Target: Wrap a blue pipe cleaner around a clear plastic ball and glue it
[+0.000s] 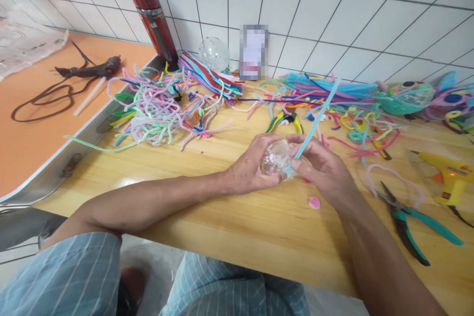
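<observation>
My left hand (252, 165) is wrapped round a clear, shiny ball (274, 158) just above the wooden table. From the right, my right hand (320, 165) pinches a light blue pipe cleaner (320, 113) between thumb and fingers. Its lower end lies against the ball's right side, and the long free end slants up and to the right. Whether that end is fixed to the ball I cannot tell. On the table below my right hand is a small pink disc (314, 202). Yellow-handled pliers (285, 119) lie just beyond both hands.
A tangle of pipe cleaners (159, 103) covers the back left. Teal-handled pliers (405, 212) and a yellow glue gun (450, 170) lie at right. A red flask (155, 27), another clear ball (215, 53) and a phone (254, 52) stand by the wall. A black glue gun (99, 66) rests on the orange surface.
</observation>
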Available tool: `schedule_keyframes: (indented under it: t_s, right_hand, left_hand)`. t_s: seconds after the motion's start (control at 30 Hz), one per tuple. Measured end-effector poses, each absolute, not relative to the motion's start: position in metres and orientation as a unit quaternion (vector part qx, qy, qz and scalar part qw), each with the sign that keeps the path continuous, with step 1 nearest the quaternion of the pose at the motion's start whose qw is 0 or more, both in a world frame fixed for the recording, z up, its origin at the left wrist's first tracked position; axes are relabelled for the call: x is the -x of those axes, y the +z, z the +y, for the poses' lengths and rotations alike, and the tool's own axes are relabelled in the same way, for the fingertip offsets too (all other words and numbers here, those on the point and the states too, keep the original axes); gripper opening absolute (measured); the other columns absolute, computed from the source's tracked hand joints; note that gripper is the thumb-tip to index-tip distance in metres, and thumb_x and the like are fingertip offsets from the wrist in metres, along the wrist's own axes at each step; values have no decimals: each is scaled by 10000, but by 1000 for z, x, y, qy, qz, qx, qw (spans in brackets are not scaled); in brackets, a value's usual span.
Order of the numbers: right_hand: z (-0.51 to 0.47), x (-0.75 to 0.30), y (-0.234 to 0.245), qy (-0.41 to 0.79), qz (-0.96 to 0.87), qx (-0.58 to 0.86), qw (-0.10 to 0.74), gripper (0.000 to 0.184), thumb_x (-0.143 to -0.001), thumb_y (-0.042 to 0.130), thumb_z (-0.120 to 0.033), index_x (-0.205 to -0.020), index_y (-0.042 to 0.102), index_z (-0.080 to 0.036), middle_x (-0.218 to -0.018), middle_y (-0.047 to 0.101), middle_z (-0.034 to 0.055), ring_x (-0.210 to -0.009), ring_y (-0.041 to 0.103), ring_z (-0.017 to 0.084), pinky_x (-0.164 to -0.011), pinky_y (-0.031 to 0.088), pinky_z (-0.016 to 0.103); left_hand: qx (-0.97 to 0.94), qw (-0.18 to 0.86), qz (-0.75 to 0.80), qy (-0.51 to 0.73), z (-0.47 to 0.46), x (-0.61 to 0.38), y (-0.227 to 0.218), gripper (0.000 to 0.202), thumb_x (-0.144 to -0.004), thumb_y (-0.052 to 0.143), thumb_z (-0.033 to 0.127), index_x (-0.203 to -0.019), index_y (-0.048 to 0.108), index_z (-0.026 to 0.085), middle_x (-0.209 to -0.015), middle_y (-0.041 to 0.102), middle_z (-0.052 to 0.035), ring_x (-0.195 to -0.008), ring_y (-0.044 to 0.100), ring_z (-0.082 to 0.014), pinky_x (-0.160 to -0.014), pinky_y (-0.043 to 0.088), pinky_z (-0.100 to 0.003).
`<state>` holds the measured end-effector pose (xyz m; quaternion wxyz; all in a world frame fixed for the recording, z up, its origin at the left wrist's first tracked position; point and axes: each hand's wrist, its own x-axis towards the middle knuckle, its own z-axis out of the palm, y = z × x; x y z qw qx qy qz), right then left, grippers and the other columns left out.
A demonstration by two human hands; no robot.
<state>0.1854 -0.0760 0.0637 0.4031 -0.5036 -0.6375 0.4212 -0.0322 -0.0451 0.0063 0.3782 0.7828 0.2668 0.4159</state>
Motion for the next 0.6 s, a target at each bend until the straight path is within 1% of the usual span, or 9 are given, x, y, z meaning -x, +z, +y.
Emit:
schedule_keyframes:
  t_s: [0.1,0.2,0.3,0.43,0.6]
  right_hand:
    - [-75,-187,64,424,-629,510,406,160,-848,807,-428,-914,765,-290,-1371,710,59,-1356,640,316,-1067,579,480]
    - [-74,-187,66,427,-626,510,407,172,-839,819,-436,-892,765,-282,-1339,722,54,-1255,690,295,-1067,579,488]
    - [-72,-188,66,429,-621,514,407,192,-833,827,-453,-900,775,-281,-1326,732,53,-1191,711,279,-1031,591,475]
    - [-71,-188,61,420,-622,519,409,196,-849,803,-460,-931,784,-283,-1317,742,52,-1173,708,269,-997,585,455]
    - [-70,-188,56,420,-623,511,417,168,-856,792,-431,-937,780,-284,-1311,741,46,-1164,703,257,-1024,567,457]
  left_hand:
    - [-782,378,265,419,-45,32,6,781,-838,787,344,-1514,400,288,-1510,519,-142,-1455,520,-343,-1242,457,-593]
    - [-787,366,263,422,-45,31,6,776,-847,785,342,-1510,386,283,-1504,517,-150,-1452,523,-338,-1238,460,-594]
    - [-790,358,262,423,-45,30,6,775,-846,787,341,-1505,385,275,-1499,517,-156,-1452,522,-339,-1242,453,-600]
    - [-793,360,265,413,-45,31,7,783,-839,789,343,-1511,392,283,-1486,536,-145,-1455,519,-341,-1251,444,-600]
    - [-795,349,254,426,-44,31,4,793,-842,799,353,-1517,393,264,-1488,524,-160,-1447,523,-349,-1242,453,-600]
